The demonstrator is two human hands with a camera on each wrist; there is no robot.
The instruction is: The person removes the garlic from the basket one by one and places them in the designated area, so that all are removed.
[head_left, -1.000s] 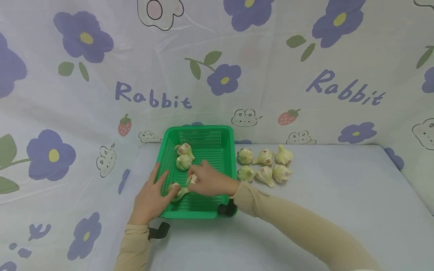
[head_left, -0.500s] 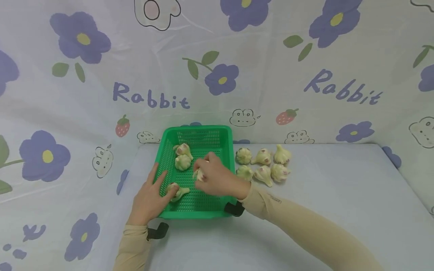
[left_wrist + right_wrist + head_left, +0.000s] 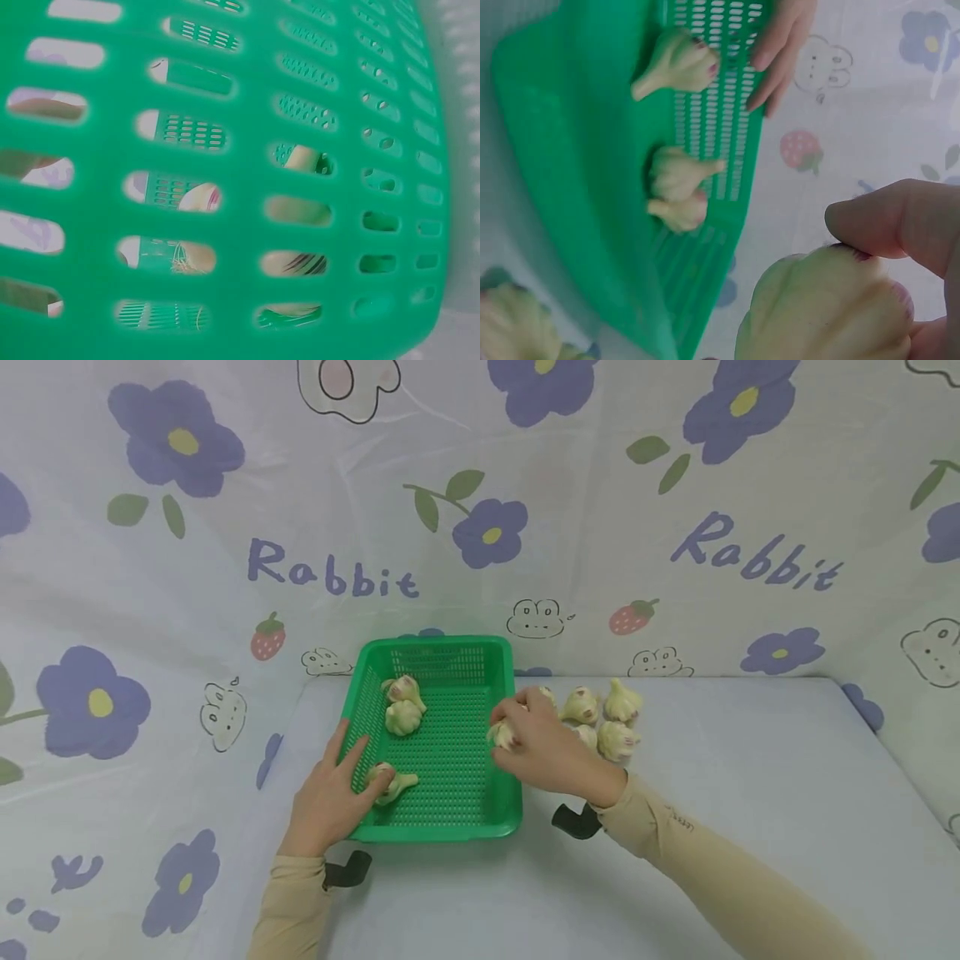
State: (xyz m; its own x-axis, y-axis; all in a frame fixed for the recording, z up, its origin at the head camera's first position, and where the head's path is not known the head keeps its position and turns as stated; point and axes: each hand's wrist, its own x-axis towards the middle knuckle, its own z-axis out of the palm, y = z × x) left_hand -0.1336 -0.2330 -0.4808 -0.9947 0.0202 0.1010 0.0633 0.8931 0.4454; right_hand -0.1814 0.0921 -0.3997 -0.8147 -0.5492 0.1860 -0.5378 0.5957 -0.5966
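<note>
A green plastic basket [image 3: 442, 833] with perforated walls stands on the table. Two garlic bulbs [image 3: 403, 705] touch each other at its back left, and a third garlic bulb [image 3: 393, 782] lies at the front left. My left hand [image 3: 326, 797] rests on the basket's left rim with its fingers spread, the thumb by that third bulb. Between thumb and fingers, my right hand [image 3: 551, 747] holds another garlic bulb [image 3: 829, 307] above the basket's right rim. From the left wrist, the basket wall [image 3: 247, 165] fills the view, bulbs showing through the slots.
Several garlic bulbs [image 3: 619, 740] sit grouped on the table [image 3: 757, 785] just right of the basket, some hidden behind my right hand. A patterned cloth [image 3: 585, 543] rises behind the table. A black wrist mount [image 3: 576, 821] hangs below my right wrist.
My right hand has lifted a garlic bulb from the basket floor and carried it right to the right rim. My left hand stays on the left rim.
</note>
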